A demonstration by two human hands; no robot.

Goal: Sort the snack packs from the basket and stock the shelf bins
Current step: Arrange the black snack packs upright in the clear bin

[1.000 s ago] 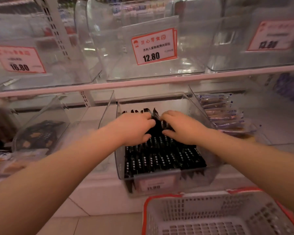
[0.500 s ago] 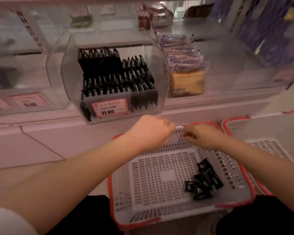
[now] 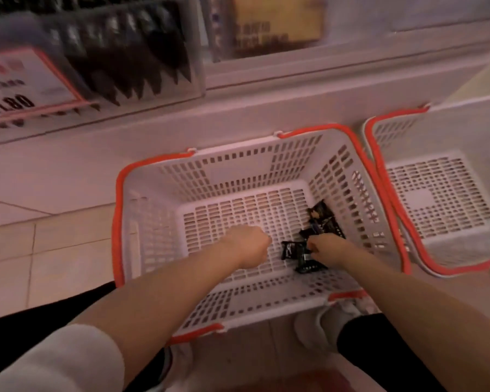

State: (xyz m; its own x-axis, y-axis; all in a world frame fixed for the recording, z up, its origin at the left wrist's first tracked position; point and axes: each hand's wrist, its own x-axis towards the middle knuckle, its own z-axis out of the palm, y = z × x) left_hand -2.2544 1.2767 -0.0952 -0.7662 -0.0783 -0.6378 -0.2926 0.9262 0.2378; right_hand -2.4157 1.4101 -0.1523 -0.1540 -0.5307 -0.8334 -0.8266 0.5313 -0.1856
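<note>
A white basket with a red rim (image 3: pixel 238 171) stands on the floor below the shelf. Several black snack packs (image 3: pixel 323 219) lie in its right half. My right hand (image 3: pixel 327 247) is down among them, its fingers curled round one black pack (image 3: pixel 306 263). Inside the basket, my left hand (image 3: pixel 249 244) hovers just left of another black pack (image 3: pixel 290 250); its fingers are curled under and nothing shows in it. Above, at the top left, a clear shelf bin (image 3: pixel 125 52) is filled with rows of the same black packs, blurred.
A second white, red-rimmed basket (image 3: pixel 436 193) sits close against the first on the right. A price tag reading 11.80 (image 3: pixel 20 86) hangs on the bin's front. Another bin with tan packs (image 3: pixel 277 24) is further right. My white shoes (image 3: pixel 317 329) stand behind the basket.
Both hands left the shelf bin, passed the basket's far rim, and are now down inside the basket. The view tilted from the shelf down to the floor.
</note>
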